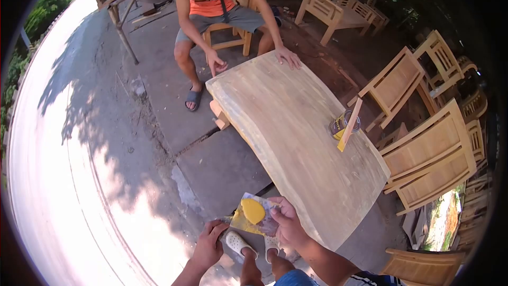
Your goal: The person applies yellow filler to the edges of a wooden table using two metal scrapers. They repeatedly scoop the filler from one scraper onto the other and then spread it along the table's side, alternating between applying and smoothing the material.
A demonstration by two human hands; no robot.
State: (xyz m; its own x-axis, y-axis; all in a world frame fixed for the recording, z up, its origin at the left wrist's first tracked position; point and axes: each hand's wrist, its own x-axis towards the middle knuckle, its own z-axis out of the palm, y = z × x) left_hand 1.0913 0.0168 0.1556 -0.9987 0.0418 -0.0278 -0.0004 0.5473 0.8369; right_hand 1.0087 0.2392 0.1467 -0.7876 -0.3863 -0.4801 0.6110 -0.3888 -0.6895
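Between my two hands is a flat scraper-like card [253, 214] with a blob of yellow putty on it. My right hand [288, 223] grips its right side with the thumb on top. My left hand [210, 242] pinches its lower left corner. Both hands are just off the near end of a long pale wooden tabletop [296, 143]. On the slab's right edge stands an open can [341, 125] with a wooden stick [350, 125] leaning in it. Below my hands I see my feet in white clogs.
A person in an orange top [219, 0] sits on a stool at the far end, one hand resting on the slab. Wooden chairs [428, 159] crowd the right side and back. Concrete paving and a sunlit road [79, 153] lie to the left.
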